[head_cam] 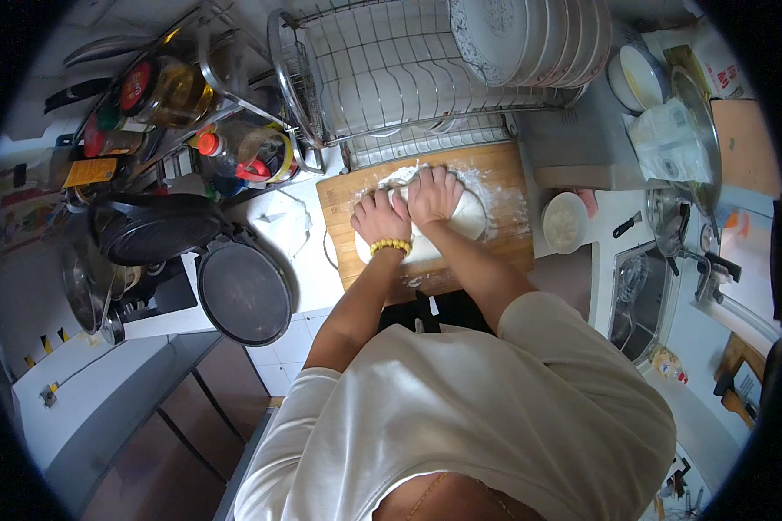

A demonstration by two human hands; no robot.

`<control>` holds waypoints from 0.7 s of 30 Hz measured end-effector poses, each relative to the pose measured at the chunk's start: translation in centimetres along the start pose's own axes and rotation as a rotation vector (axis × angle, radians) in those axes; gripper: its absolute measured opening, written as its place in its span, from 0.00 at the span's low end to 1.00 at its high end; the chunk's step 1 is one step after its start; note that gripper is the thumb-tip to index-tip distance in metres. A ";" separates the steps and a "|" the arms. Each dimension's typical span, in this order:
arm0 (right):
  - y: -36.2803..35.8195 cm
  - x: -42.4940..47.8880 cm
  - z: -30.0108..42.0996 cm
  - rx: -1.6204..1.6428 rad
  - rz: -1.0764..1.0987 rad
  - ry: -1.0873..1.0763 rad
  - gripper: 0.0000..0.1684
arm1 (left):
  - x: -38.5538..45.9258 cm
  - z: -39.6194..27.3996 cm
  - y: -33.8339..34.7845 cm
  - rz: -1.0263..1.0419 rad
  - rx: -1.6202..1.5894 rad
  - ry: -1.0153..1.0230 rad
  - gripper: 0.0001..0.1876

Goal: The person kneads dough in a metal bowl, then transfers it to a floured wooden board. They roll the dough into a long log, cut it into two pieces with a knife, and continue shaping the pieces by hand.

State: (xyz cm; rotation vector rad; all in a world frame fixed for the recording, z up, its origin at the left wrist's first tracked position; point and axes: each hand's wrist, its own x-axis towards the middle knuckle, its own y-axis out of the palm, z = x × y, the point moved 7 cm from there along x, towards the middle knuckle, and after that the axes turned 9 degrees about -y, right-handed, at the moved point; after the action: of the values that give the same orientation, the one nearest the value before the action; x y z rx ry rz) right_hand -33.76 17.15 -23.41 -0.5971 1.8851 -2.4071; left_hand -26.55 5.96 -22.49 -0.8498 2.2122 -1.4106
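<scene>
A mass of white dough (470, 218) lies on a wooden board (515, 244) dusted with loose flour (495, 189). Both hands press down on it from above. My left hand (381, 218), with a yellow bead bracelet (390, 245) at the wrist, rests on the dough's left part. Close beside it, my right hand (435, 195) bears on the middle, its fingers pointing away from me. The thumbs nearly meet. Palms and the dough beneath them are hidden.
Behind the board stands a wire dish rack (391, 84) with several plates (495, 39). A bowl of flour (565, 223) sits to the right, near the sink (638, 306). At left are a black electric griddle (244, 293), a crumpled white cloth (283, 221) and sauce bottles (251, 153).
</scene>
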 end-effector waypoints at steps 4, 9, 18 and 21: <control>1.1 2.4 0.1 0.032 0.030 0.011 0.13 | 2.8 0.5 1.5 0.051 -0.017 -0.056 0.21; 4.0 1.9 -0.9 0.533 0.637 0.012 0.16 | 3.8 2.0 1.9 0.493 -0.295 -0.140 0.23; -4.3 -8.1 2.9 0.181 -0.062 -0.144 0.14 | -7.8 2.9 -3.7 -0.141 -0.239 0.322 0.23; -1.4 -4.0 3.3 0.177 0.043 -0.064 0.14 | -3.6 2.5 -2.4 -0.103 -0.151 0.232 0.22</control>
State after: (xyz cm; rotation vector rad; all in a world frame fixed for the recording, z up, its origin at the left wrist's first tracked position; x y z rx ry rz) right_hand -28.72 15.48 -22.59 -0.6069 1.6221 -2.4618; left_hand -21.70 5.91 -21.37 -0.9019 2.5087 -1.4689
